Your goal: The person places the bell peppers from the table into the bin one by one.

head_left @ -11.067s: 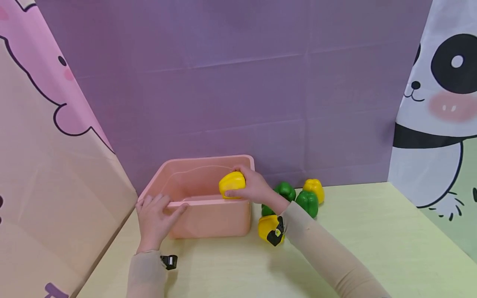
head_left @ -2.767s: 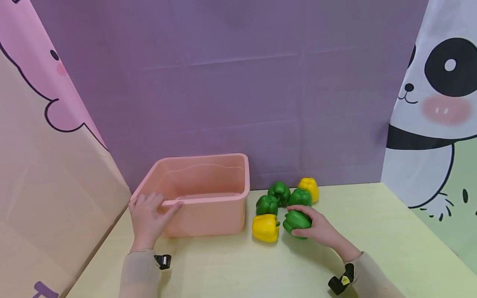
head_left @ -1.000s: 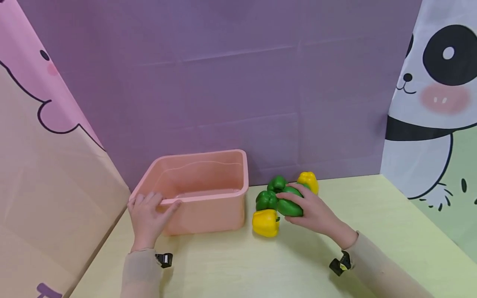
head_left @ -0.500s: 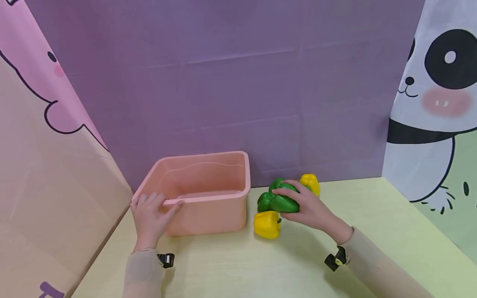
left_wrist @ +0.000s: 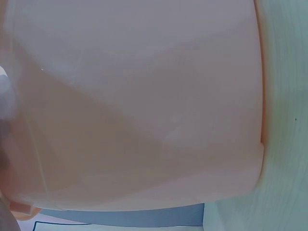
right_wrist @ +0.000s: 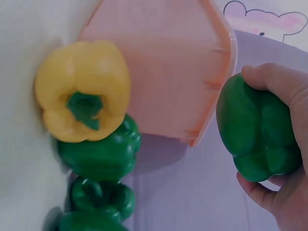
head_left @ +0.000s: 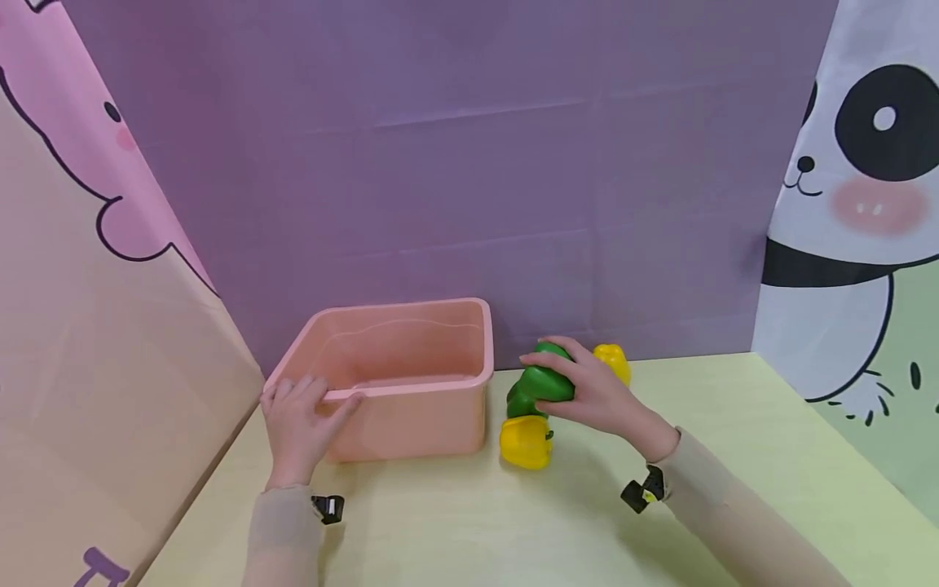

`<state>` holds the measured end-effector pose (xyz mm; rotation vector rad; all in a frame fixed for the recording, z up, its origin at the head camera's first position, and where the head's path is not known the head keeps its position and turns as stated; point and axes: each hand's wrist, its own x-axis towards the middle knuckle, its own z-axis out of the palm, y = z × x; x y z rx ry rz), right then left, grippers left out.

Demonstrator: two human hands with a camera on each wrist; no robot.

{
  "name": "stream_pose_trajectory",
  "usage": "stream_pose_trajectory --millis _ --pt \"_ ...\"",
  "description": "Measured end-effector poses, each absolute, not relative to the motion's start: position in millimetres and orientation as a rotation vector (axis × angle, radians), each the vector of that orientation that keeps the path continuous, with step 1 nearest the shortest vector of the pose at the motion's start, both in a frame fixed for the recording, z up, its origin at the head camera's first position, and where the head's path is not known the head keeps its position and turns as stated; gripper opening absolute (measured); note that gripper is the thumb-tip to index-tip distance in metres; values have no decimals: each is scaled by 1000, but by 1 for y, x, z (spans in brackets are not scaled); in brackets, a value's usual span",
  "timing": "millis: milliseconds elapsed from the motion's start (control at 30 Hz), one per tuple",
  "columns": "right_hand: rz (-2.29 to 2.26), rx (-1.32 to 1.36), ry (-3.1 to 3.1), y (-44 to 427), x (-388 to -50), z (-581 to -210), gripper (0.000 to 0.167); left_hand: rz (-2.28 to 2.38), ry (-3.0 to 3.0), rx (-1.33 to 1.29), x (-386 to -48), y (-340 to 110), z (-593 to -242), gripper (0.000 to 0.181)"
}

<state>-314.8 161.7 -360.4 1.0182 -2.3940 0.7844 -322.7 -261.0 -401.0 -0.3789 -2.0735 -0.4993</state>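
Note:
My right hand (head_left: 605, 399) grips a green bell pepper (head_left: 546, 385) in the air, above the other peppers and right of the pink plastic bin (head_left: 407, 424). In the right wrist view the thumb and fingers wrap that green bell pepper (right_wrist: 255, 127), clear of the bin's rim. My left hand (head_left: 297, 428) holds the bin's front rim near its left corner, fingers over the edge and thumb along the outer side. The left wrist view is filled by the bin's outer wall (left_wrist: 144, 110); only a blurred bit of hand shows at its edge.
On the table (head_left: 455, 522) a yellow bell pepper (head_left: 524, 443) lies right of the bin, with a green one (head_left: 517, 403) behind it. Another yellow pepper (head_left: 613, 361) sits farther back. More green peppers (right_wrist: 101, 197) show in the right wrist view. A purple cloth (head_left: 440, 204) hangs behind.
Earlier my right hand held a yellow pepper at the bin. Since then it has taken hold of a green pepper and carried it up and leftward. My left hand has stayed on the rim.

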Motion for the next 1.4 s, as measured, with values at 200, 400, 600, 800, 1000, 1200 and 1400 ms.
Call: stream_pose_trajectory --millis 200,400,600,800,1000,1200,1400 --pt "803 1063 -2385 147 -317 -349 59 -506 -2064 -371 -321 -264 -402 42" --pt "780 1111 -2313 138 -321 -341 59 -512 -2064 -371 -323 -263 -400 43" --pt "792 1155 -2241 128 -325 -333 58 -489 -2074 -377 -325 -263 -397 43" --pt "773 1179 -2196 116 -331 -324 58 -489 -2084 -372 -322 -263 -395 42" --pt "796 1210 -2153 104 -337 -318 59 -492 -2108 -362 -321 -263 -396 43" --pt "806 1223 -2157 94 -341 -316 59 -490 -2111 -364 -322 -262 -399 43" --pt "825 1227 -2184 84 -346 -315 60 -484 -2103 -365 -323 -262 -400 43"
